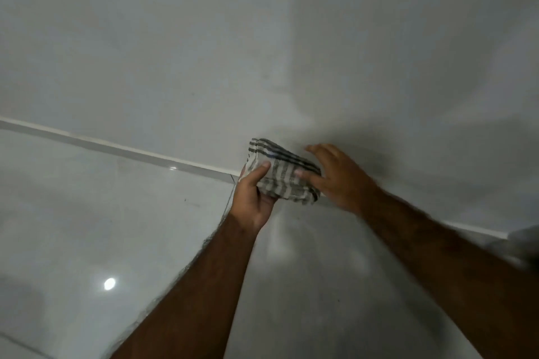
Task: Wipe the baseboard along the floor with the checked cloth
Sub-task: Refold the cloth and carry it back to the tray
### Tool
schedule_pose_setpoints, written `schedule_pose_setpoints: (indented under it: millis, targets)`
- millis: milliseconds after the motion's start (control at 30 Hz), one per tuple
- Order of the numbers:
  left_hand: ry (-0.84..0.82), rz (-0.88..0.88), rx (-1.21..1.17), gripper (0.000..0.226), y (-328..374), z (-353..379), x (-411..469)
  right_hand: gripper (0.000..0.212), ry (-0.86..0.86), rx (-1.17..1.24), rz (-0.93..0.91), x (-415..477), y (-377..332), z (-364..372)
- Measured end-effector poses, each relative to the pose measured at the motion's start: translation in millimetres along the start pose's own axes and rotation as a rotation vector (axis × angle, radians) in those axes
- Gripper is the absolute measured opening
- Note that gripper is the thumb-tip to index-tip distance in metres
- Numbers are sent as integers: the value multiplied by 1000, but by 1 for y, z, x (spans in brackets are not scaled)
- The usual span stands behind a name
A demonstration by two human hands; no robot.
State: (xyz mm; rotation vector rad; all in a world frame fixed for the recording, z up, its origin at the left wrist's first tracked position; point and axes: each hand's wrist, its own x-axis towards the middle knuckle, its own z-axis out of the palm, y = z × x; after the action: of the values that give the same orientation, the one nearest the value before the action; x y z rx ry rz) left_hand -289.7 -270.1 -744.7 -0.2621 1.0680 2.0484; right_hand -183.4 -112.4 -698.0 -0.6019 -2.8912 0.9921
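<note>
Grip, left: my left hand (253, 195) is closed on the checked cloth (284, 171), thumb across the near face and the other fingers hidden behind or under the folded wad.
Grip, right: my right hand (335, 176) lies open, fingers spread, one fingertip touching the cloth's right end; it clamps nothing.
Cloth: folded into a thick pad, held just in front of the baseboard (122, 150), at the foot of the wall (204, 52). I cannot tell whether it is pressed on the strip yet.
Baseboard: a pale, narrow band that runs slantwise from the upper left down to the right, passing behind both hands and showing again at the far right.
Floor: glossy tiles (87, 227) with lamp glints; a grout line meets the baseboard just left of my left hand.
Step in hand, as I judge it: squaring the pad up before a stroke.
Doing it well: I would keep the fold tight, set one flat face on the strip, and slide along it with steady pressure so the top edge gets covered too.
Risk: a loose corner could trail on the floor.
</note>
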Motion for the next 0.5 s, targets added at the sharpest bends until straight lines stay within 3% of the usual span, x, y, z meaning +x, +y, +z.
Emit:
schedule_pose_setpoints:
  millis: [133, 200, 367, 500]
  targets:
    - [-151, 34, -78, 53, 60, 67, -53, 33, -57, 1059, 577, -14, -73, -60]
    - [-170, 27, -63, 54, 87, 97, -77, 31, -55, 1357, 736, -25, -105, -93]
    - [-293, -6, 54, 54, 172, 169, -148, 33, 96, 1388, 706, -49, -175, -196]
    - [-280, -52, 305, 55, 244, 228, -205, 23, 140, 1328, 634, -73, -223, -290]
